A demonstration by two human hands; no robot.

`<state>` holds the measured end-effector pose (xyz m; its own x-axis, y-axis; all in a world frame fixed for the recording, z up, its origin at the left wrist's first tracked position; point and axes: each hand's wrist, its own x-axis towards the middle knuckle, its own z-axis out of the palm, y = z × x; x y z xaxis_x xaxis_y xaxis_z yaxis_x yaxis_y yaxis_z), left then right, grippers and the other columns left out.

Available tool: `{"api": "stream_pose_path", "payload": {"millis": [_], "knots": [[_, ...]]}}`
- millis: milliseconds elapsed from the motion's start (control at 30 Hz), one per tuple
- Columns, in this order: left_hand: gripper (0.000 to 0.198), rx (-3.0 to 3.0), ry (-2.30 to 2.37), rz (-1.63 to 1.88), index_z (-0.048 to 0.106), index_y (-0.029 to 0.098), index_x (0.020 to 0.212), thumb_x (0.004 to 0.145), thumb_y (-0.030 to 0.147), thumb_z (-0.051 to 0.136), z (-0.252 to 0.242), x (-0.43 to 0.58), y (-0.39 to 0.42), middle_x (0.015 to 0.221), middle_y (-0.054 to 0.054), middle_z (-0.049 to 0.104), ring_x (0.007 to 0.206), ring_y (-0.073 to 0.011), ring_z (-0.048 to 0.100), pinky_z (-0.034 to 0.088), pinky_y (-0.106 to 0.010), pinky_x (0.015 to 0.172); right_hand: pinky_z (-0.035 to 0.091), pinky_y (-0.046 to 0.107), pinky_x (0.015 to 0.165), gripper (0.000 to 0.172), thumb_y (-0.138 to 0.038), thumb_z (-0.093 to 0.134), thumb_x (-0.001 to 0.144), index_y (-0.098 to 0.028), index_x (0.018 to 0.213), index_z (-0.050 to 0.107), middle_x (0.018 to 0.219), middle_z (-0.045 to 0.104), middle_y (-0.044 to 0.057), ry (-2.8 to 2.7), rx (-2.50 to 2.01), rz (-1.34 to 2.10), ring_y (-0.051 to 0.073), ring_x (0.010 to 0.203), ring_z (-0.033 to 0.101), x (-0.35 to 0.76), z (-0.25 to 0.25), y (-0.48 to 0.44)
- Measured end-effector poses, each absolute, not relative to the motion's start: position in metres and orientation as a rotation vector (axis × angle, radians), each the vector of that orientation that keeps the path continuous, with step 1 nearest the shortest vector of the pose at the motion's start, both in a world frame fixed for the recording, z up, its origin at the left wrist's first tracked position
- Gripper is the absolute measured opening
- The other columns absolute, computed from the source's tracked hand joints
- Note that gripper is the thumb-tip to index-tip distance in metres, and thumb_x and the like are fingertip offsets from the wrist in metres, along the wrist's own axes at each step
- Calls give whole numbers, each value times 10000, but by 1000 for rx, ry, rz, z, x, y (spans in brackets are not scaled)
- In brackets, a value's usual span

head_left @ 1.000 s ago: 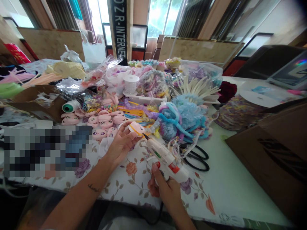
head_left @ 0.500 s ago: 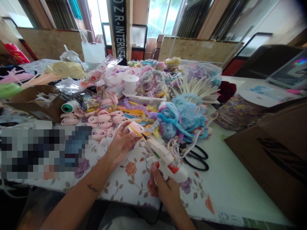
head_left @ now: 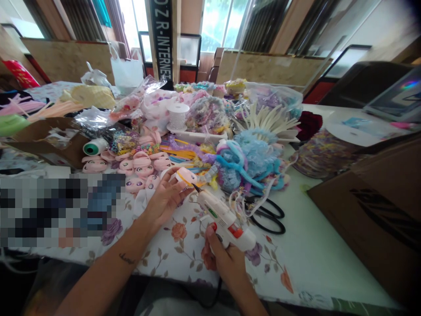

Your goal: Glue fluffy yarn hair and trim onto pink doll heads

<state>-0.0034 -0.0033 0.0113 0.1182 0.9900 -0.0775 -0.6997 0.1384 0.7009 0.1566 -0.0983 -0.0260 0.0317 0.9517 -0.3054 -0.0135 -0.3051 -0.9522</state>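
Observation:
My left hand (head_left: 166, 195) grips a small pink doll head (head_left: 186, 176) above the flowered tablecloth (head_left: 184, 245), fingers curled around it. My right hand (head_left: 226, 261) is closed on the handle of a white hot glue gun (head_left: 223, 217) with a red trigger. The gun's dark nozzle points up and left, its tip touching or almost touching the doll head. A row of several more pink doll heads (head_left: 138, 169) lies just left of my left hand.
Black-handled scissors (head_left: 268, 217) lie right of the glue gun. A heap of blue and purple fluffy trims (head_left: 250, 162) sits behind. A white thread spool (head_left: 178, 115), bags of craft pieces and a brown cardboard box (head_left: 371, 215) at the right crowd the table.
The glue gun and my right hand have shifted slightly left and up toward the doll head. My left hand has kept its hold almost still.

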Motion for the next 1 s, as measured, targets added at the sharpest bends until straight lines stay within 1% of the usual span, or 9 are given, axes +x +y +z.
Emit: {"api": "stream_pose_path", "payload": {"millis": [133,233,300,467,600,733,867,1000], "knots": [[407,571,622,1338,553,236,1042,703,95,727,12,-3,-3,969,-1,671,867,-139,657,534,-313,842,346,221,329,518,-677,556,765,-200,568,521,370,511,-6,-995,-1462,1397,114,315,454,156,-25,-98],[399,556,616,1352,550,236,1040,710,90,720,12,-3,-3,977,0,668,895,-147,655,534,-332,857,354,221,330,535,-687,572,744,-197,537,515,367,514,0,-951,-1490,1391,120,315,474,156,-27,-98],[396,553,609,1354,547,235,1041,716,82,714,12,-3,-3,977,1,667,902,-147,655,535,-340,861,359,221,334,545,-686,569,746,-194,518,513,364,513,5,-952,-1501,1383,122,320,482,157,-28,-99],[404,556,619,1343,553,236,1053,715,82,714,12,-4,-4,964,3,668,863,-130,654,544,-307,827,360,210,342,532,-676,564,757,-191,544,520,389,527,1,-987,-1473,1406,105,329,464,156,-26,-99],[403,561,610,1345,550,237,1050,714,90,718,11,-4,-3,979,-1,664,900,-144,655,540,-327,856,346,218,325,532,-673,565,756,-197,527,511,369,518,1,-967,-1476,1392,114,311,461,156,-25,-98],[396,565,607,1342,551,240,1039,711,97,721,11,-4,-2,987,-1,663,916,-149,655,535,-331,865,358,222,332,545,-680,553,760,-198,510,508,374,532,13,-980,-1492,1388,120,318,477,156,-25,-98],[409,570,624,1345,556,240,1046,701,100,726,11,-4,-2,977,1,665,893,-142,655,539,-317,847,352,221,331,527,-676,557,761,-200,540,509,373,520,-2,-1008,-1467,1384,115,316,461,156,-25,-98],[406,578,613,1343,551,236,1043,701,114,734,10,-4,-2,994,-10,665,924,-160,658,531,-341,876,341,224,323,518,-650,574,770,-198,525,507,357,501,-9,-937,-1448,1391,124,307,470,156,-28,-98]]}}
